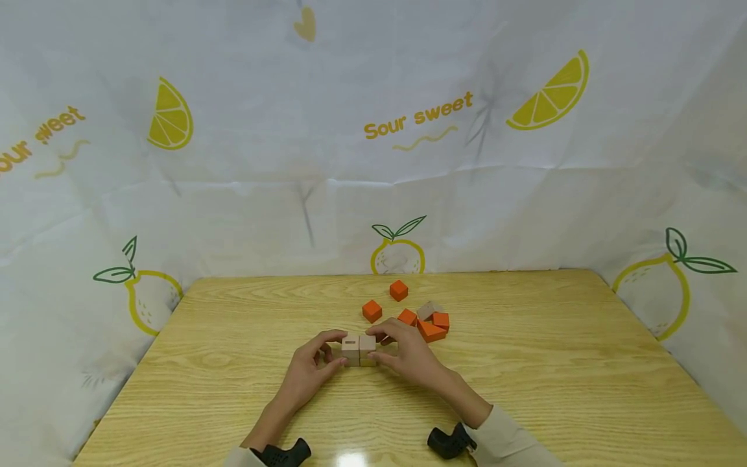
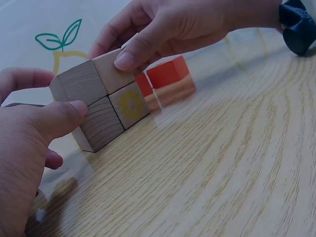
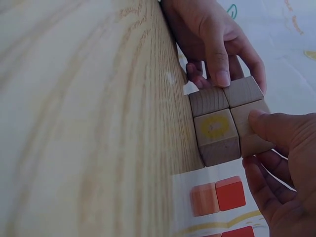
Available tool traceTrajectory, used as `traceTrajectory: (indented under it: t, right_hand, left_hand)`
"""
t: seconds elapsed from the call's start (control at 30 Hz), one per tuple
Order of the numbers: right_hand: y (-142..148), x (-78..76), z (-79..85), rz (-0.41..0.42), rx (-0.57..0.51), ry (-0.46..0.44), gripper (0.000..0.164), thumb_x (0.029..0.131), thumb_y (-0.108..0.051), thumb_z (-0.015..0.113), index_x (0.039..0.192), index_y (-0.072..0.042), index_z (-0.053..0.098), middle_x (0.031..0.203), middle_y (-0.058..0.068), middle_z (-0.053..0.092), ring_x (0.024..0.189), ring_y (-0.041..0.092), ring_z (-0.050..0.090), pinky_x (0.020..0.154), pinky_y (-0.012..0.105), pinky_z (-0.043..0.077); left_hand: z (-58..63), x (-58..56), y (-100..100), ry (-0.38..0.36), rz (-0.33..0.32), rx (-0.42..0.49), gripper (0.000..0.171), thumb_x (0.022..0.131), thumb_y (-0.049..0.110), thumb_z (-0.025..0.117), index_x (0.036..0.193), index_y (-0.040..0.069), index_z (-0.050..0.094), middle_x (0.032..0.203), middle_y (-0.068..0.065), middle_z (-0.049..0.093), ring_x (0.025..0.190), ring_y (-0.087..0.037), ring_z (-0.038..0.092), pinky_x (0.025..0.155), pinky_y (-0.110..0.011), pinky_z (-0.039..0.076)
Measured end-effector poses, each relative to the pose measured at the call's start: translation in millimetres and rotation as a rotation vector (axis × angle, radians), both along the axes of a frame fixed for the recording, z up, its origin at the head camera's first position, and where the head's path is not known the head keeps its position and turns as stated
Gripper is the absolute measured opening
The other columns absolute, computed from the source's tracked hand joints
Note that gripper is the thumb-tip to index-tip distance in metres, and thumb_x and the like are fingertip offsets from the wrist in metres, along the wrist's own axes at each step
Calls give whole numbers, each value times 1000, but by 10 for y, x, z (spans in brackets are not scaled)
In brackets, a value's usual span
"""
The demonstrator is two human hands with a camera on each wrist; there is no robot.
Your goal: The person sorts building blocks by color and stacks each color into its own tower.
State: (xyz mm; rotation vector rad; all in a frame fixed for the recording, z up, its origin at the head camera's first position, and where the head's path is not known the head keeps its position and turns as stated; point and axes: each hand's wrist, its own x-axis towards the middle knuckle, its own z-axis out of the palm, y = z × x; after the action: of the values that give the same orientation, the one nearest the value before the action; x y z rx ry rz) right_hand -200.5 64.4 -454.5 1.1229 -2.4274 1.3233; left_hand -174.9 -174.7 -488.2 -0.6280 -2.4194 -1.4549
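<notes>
Plain wooden cube blocks stand in two columns side by side, each two high. My left hand (image 1: 305,371) pinches the upper left wooden block (image 2: 79,83), its thumb pad lying near the seam with the block below. That block has a dark slot in its top face in the head view. From the other side my right hand (image 1: 411,353) pinches the upper right wooden block (image 3: 252,121) between thumb and fingers. Under it sits a lower block with a yellow ring mark (image 3: 215,126). The lower left block (image 2: 102,123) touches its neighbours.
Behind the stack lie two loose orange cubes (image 1: 399,290). To the right, near my right hand, are more orange blocks, a triangular orange block (image 1: 430,332) among them, and a plain wooden block (image 1: 428,310). A lemon-printed cloth (image 1: 262,214) hangs behind the wood-grain table (image 1: 233,324).
</notes>
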Motion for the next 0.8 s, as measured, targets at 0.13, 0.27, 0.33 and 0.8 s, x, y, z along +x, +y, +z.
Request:
traceTrajectory:
  t: [0.13,0.27,0.33,0.8]
  right_hand:
    - [-4,0,4,-7,4,-13,35,81,-10,77,113,-3,64,104,6,61,90,26,63,78,36,52]
    - [-4,3,-1,-7,2,-8,36,81,-10,77,114,-3,64,103,6,61,90,26,63,78,36,52]
    - [-3,3,-5,-4,-2,-1,36,81,-10,77,114,-3,64,103,6,61,90,26,63,78,36,53]
    - [2,4,-22,-3,3,25,38,81,-9,77,115,-1,63,104,8,61,89,24,64,78,36,53]
  left_hand:
    - [9,0,-8,7,-4,-11,44,84,17,74,124,27,61,106,11,61,73,-13,52,58,-26,40]
    - [12,2,-9,14,-8,-17,43,84,17,74,124,26,61,106,11,61,72,-12,51,58,-26,41]
    - [11,2,-8,9,-8,-15,43,84,16,74,124,25,61,107,10,61,73,-11,51,58,-26,41]
    - [-27,-7,-3,-6,2,7,47,81,9,76,124,18,61,107,4,62,72,-20,52,57,-34,40]
